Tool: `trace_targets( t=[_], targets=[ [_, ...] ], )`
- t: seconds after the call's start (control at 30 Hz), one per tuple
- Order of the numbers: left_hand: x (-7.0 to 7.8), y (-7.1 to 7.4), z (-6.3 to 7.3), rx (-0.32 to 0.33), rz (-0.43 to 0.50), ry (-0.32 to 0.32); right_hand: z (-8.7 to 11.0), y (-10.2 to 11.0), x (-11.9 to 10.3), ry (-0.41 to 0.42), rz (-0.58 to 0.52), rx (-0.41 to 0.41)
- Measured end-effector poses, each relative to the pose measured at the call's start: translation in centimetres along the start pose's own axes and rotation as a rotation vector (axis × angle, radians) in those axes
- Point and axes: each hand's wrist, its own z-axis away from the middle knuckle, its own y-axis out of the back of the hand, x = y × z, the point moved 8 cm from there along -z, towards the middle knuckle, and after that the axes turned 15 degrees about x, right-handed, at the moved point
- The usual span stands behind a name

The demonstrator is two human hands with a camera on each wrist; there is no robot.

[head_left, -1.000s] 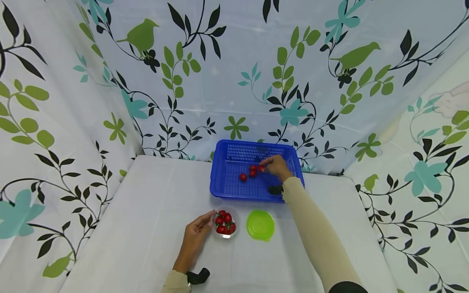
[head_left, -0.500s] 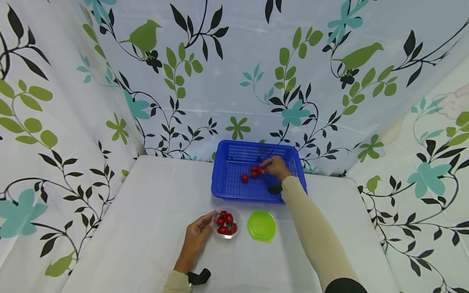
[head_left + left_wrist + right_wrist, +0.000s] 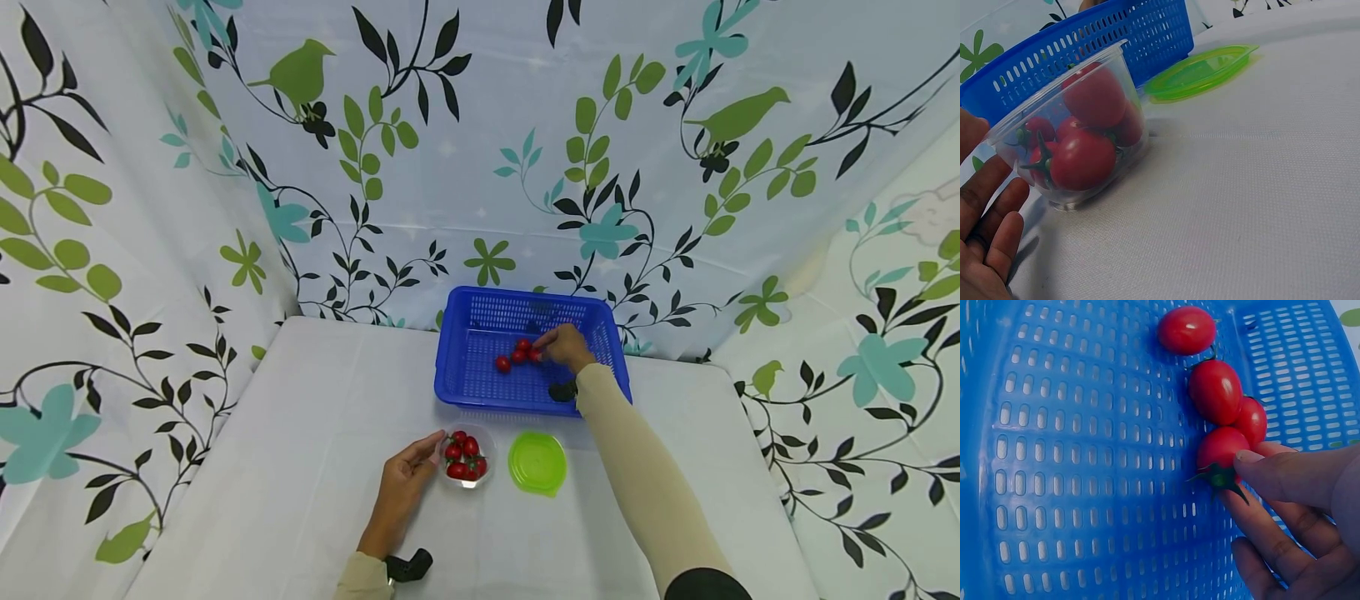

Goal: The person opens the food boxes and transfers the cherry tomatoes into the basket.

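Red, glossy, oval cherry tomato (image 3: pixel 1221 447) is sitting inside the blue rectangular perforated-plastic basket (image 3: pixel 517 405); right hand (image 3: pixel 564 346) is pinching it, thumb against fingers. Left hand (image 3: pixel 403 477) is touching the rim of a clear round plastic container (image 3: pixel 488 442), fingers loosely extended; container is standing in front of the basket's left half. Doing this well probably means squeezing lightly at the sides, keeping the green calyx unbent, easing it off its neighbours, clearing the basket wall. Counts: one basket holding four tomatoes, pinched one included; one container holding about six, overlap hiding the exact number; one lime-green plastic lid (image 3: pixel 537 463), lying in front of the basket's middle.
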Motion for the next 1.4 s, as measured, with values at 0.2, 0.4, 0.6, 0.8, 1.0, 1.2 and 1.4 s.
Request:
trace_targets(
  t=[0.2,0.4,0.6,0.8,1.0,1.2,1.4],
  targets=[
    [0.0,0.0,0.0,0.0,-0.001,0.002,0.0,0.2,0.2,-0.02,0.009,0.003],
    [0.3,-0.1,0.1,0.002,0.001,-0.005,0.7,1.6,-1.5,0.08,-0.012,0.049],
    [0.3,0.0,0.1,0.003,-0.009,0.004,2.5,3.4,-4.6,0.196,-0.079,0.1],
    [0.4,0.1,0.2,0.011,-0.025,-0.008,5.6,4.7,-7.7,0.292,-0.114,0.136],
    [0.2,0.1,0.3,0.018,-0.027,0.024,8.8,5.3,-9.1,0.306,-0.108,0.148],
    [0.2,0.0,0.3,0.009,-0.017,0.029,11.9,5.2,-9.9,0.368,-0.094,0.174],
    [0.3,-0.2,0.1,0.004,-0.015,0.016,15.2,4.7,-10.1,0.411,-0.156,0.2]
  ],
)
